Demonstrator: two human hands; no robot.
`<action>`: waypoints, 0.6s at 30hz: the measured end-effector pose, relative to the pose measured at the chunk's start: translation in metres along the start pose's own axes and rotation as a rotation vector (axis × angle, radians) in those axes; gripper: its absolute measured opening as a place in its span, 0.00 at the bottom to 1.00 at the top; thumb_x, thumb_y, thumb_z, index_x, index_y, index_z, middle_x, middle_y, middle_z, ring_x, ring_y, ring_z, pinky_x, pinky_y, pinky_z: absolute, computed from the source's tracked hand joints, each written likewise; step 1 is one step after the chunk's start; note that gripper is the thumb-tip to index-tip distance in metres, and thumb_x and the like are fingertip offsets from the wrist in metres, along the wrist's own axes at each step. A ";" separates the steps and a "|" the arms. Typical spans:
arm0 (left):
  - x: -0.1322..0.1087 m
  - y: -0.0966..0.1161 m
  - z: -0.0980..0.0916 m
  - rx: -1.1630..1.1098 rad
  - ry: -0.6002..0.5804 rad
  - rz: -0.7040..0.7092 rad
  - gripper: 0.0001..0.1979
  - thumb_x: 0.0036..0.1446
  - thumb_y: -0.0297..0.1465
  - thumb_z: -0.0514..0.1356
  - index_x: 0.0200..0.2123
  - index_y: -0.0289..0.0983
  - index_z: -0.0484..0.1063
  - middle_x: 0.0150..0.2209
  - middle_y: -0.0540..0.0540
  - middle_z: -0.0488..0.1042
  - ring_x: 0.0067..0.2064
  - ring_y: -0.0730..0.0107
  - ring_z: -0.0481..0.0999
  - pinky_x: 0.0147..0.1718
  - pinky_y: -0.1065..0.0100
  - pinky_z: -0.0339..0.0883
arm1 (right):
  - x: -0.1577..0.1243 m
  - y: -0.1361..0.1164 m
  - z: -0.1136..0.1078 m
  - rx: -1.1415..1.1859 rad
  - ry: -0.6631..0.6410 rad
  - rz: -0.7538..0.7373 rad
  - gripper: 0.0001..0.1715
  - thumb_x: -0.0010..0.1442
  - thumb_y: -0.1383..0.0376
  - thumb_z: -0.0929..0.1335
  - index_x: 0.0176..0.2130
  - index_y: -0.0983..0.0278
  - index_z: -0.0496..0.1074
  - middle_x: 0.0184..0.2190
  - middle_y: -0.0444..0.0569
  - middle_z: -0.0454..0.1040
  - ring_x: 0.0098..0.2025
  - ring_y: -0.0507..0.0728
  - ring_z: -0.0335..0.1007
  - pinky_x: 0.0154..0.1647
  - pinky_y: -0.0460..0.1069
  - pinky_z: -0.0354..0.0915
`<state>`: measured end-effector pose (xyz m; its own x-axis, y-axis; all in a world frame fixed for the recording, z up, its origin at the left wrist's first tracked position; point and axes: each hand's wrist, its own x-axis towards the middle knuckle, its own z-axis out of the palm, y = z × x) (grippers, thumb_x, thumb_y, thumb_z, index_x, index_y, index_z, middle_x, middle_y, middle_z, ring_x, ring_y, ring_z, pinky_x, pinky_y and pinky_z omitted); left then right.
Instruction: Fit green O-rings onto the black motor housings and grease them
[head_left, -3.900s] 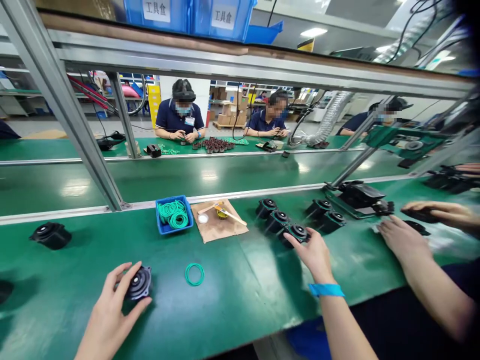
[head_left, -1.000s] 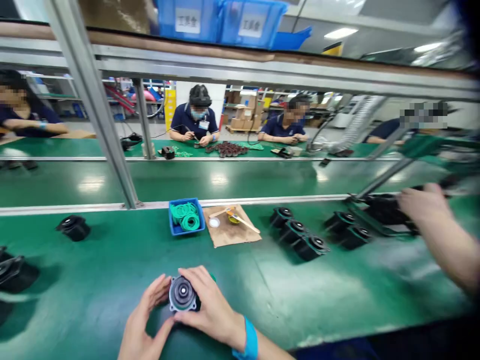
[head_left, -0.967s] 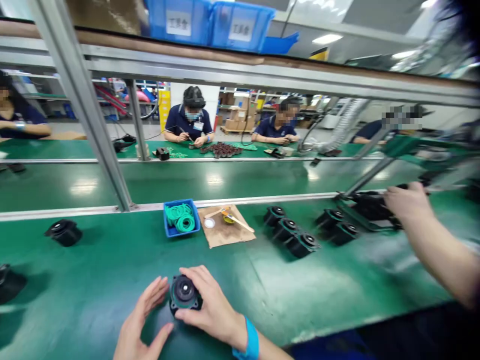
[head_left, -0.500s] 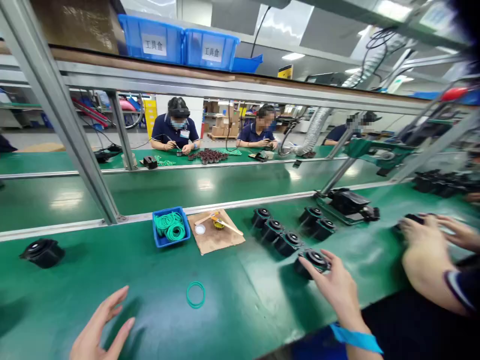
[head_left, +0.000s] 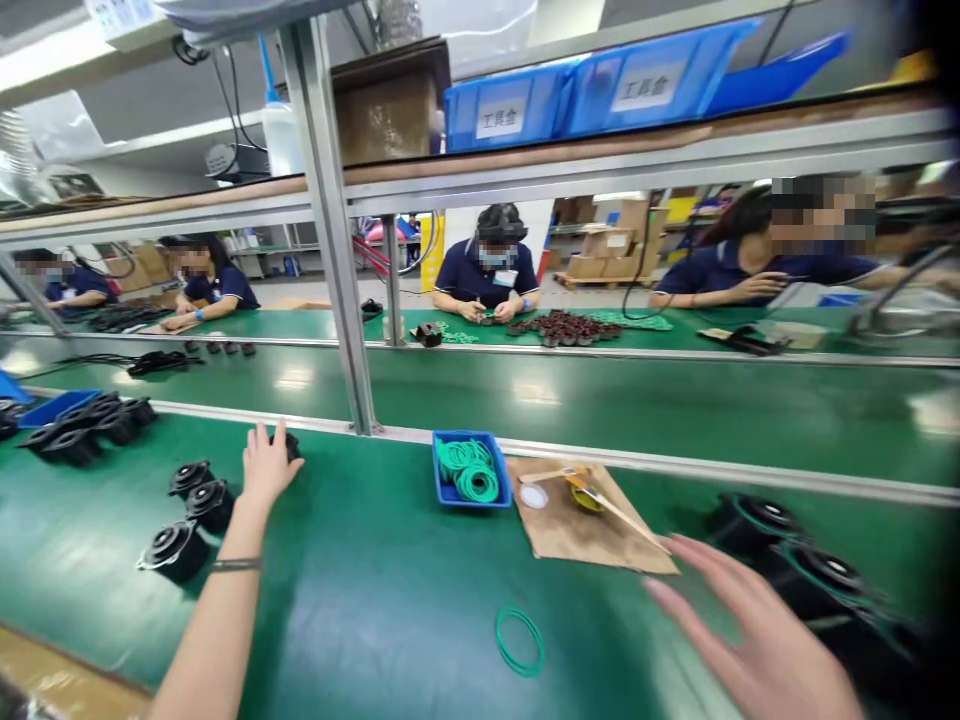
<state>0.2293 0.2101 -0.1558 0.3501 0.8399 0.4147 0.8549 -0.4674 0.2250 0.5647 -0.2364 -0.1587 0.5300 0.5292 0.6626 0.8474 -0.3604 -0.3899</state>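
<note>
My left hand (head_left: 264,465) reaches out on the left, its fingers closed over a black round housing (head_left: 292,446) that they mostly hide. Three more black housings (head_left: 174,552) stand near my left forearm. My right hand (head_left: 757,625) is at the lower right, slightly blurred, with nothing held and its thumb and fingers apart. Beyond it stand several black housings (head_left: 765,520), some showing a green ring at the rim. A loose pair of green rubber rings (head_left: 519,642) lies on the green bench between my hands.
A blue bin (head_left: 471,503) of green rings stands mid-bench. Beside it, a cardboard sheet (head_left: 555,540) carries a small yellow pot (head_left: 586,497), sticks and a white lid (head_left: 533,496). More black housings (head_left: 82,430) sit far left. A metal post (head_left: 341,260) rises ahead; co-workers sit opposite.
My view has swung left. My right hand has come off a black housing and is open. My left hand, open and apart before, has moved forward onto a black housing.
</note>
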 end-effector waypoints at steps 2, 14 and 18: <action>0.010 -0.003 -0.001 -0.044 -0.104 0.002 0.27 0.59 0.28 0.56 0.61 0.24 0.61 0.54 0.25 0.64 0.55 0.40 0.67 0.52 0.50 0.63 | 0.007 -0.028 0.011 0.053 -0.056 -0.150 0.21 0.64 0.49 0.62 0.48 0.57 0.71 0.49 0.50 0.70 0.50 0.57 0.69 0.46 0.52 0.69; -0.165 0.086 0.009 -0.569 -0.172 0.529 0.28 0.55 0.31 0.62 0.59 0.42 0.60 0.55 0.45 0.69 0.55 0.64 0.71 0.53 0.60 0.69 | 0.062 -0.119 0.064 -0.080 -0.941 -0.160 0.04 0.57 0.68 0.69 0.36 0.65 0.73 0.37 0.46 0.71 0.38 0.52 0.65 0.36 0.46 0.54; -0.195 0.104 0.004 -0.645 -0.233 0.629 0.31 0.56 0.32 0.64 0.61 0.45 0.59 0.60 0.44 0.64 0.59 0.65 0.68 0.56 0.62 0.66 | 0.031 -0.107 0.064 -0.068 -1.109 -0.177 0.06 0.52 0.71 0.71 0.34 0.67 0.72 0.36 0.46 0.71 0.37 0.51 0.64 0.34 0.45 0.49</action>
<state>0.2515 -0.0011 -0.2168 0.8045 0.3818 0.4549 0.1284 -0.8597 0.4944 0.4925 -0.1319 -0.1369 0.1672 0.9555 -0.2430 0.9279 -0.2358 -0.2889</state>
